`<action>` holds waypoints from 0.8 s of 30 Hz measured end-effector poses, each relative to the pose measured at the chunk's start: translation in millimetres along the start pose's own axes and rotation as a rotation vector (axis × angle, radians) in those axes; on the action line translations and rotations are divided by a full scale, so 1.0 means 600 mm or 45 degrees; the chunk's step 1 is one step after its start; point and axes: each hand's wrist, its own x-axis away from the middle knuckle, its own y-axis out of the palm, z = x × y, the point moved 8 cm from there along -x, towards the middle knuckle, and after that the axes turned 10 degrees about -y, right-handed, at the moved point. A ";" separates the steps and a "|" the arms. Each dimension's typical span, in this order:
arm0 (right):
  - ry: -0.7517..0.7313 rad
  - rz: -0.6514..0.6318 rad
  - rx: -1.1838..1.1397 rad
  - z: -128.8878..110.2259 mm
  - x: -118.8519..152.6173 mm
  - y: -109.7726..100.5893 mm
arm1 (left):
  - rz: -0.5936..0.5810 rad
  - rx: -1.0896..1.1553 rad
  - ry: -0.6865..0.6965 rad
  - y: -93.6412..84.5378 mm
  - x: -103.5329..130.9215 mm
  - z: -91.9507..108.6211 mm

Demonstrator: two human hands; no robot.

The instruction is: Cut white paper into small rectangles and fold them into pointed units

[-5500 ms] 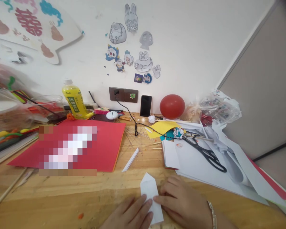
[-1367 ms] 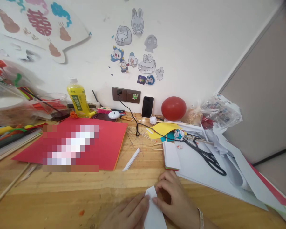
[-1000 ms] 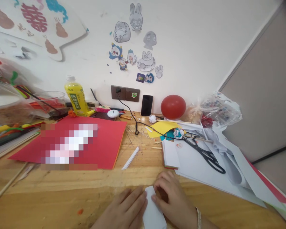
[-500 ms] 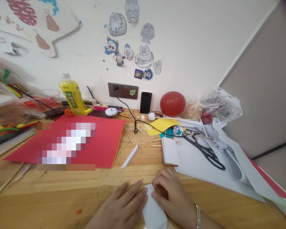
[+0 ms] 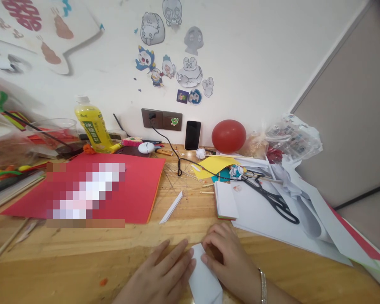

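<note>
A folded piece of white paper (image 5: pixel 204 276) lies on the wooden table at the bottom centre, its lower end cut off by the picture's edge. My left hand (image 5: pixel 167 270) rests flat with fingers stretched out, and its fingertips touch the paper's left edge. On the other side, my right hand (image 5: pixel 223 253) is curled, with thumb and forefinger pinching at the upper right edge of the paper. A silvery bracelet (image 5: pixel 262 287) circles the right wrist. Just beyond the right hand lies a stack of small paper sheets (image 5: pixel 226 200).
Red paper (image 5: pixel 139 185) covers the left side, with a yellow drink bottle (image 5: pixel 95 126) behind it. A thin folded white strip (image 5: pixel 172 207) lies mid-table. Black-handled scissors (image 5: pixel 270 198) rest on white sheets at right. A phone (image 5: pixel 193 135) and red balloon (image 5: pixel 229 136) stand by the wall.
The camera view has shifted very slightly. Both hands and the folded paper keep practically the same places and poses.
</note>
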 end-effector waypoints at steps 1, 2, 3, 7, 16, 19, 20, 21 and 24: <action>0.002 0.001 0.006 0.000 0.000 0.000 | -0.003 0.003 -0.003 0.000 0.000 0.000; 0.006 0.003 0.012 0.000 0.000 0.000 | -0.007 0.005 0.001 0.000 -0.001 0.001; 0.008 0.002 0.017 0.000 0.000 0.000 | -0.009 0.002 -0.002 -0.001 -0.001 0.002; -0.007 0.005 -0.005 0.000 -0.001 -0.001 | 0.000 -0.039 -0.035 -0.003 -0.004 0.000; -0.291 0.129 0.083 -0.027 -0.005 -0.013 | 0.071 -0.045 -0.031 -0.016 -0.001 0.005; -0.455 0.146 0.265 -0.047 -0.005 -0.013 | 0.102 -0.073 -0.027 -0.020 0.001 0.009; -0.500 0.144 0.322 -0.053 -0.005 -0.012 | 0.111 -0.087 -0.022 -0.020 0.001 0.010; -0.543 0.137 0.372 -0.058 -0.004 -0.011 | 0.118 -0.099 -0.016 -0.020 0.001 0.011; -0.686 0.109 0.497 -0.073 -0.001 -0.005 | 0.139 -0.133 -0.022 -0.018 -0.003 0.010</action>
